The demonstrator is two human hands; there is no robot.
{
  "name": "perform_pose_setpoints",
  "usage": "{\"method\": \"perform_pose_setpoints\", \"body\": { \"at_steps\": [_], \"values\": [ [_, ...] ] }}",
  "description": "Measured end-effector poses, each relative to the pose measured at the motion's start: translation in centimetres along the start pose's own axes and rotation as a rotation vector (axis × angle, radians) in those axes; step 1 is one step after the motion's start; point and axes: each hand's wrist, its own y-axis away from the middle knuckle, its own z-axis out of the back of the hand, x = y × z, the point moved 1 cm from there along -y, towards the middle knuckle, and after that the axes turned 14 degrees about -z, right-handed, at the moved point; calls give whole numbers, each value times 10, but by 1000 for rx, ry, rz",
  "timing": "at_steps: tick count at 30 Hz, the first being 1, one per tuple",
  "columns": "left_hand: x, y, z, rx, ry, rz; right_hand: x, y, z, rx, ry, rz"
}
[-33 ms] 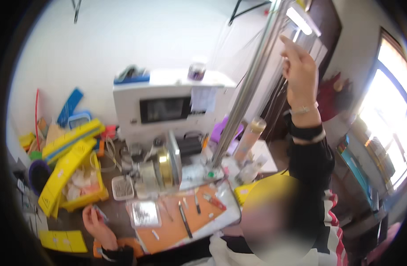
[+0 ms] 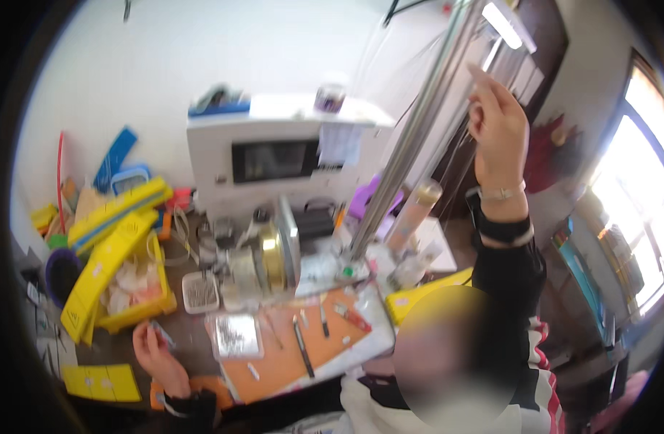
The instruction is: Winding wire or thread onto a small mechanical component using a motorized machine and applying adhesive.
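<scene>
My right hand [image 2: 500,119] is raised high at the upper right, beside a tall metal pole [image 2: 411,137]. Its fingers are drawn together and curled, with the tip blurred; whatever they pinch, if anything, is too small to make out. Down at the lower left, my left hand [image 2: 160,359] hovers over the dark table edge with its fingers closed around a small grey-blue piece [image 2: 163,335]. To its right lies an orange mat [image 2: 274,377] bearing a black pen [image 2: 302,347], a red-handled tool [image 2: 352,317] and a clear square box [image 2: 237,337].
A yellow bin [image 2: 163,298] with crumpled white stuff stands left, yellow strips [image 2: 109,271] leaning over it. Behind the mat are a machine with a brass-coloured ring [image 2: 273,259], a small tray [image 2: 201,292] and a white cabinet [image 2: 209,155]. A pink bottle [image 2: 413,215] stands by the pole.
The whole view has shifted slightly. My right hand sits a little lower and further right in the picture, its fingers more curled. My left hand keeps its small piece.
</scene>
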Motion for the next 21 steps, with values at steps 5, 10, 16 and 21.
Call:
{"method": "perform_pose_setpoints", "body": {
  "at_steps": [5, 10, 16, 21],
  "values": [
    [4, -5, -7, 31, -11, 25, -88, 122, 10, 24, -12, -192],
    [17, -11, -4, 103, 26, -21, -170, 193, -9, 40, -204, -457],
    [13, -10, 4, 129, -14, -16, -224, 198, -8, -179, -429, -700],
    [14, -11, 4, 101, -51, 3, -241, 195, -6, -238, -417, -771]
  ]
}}
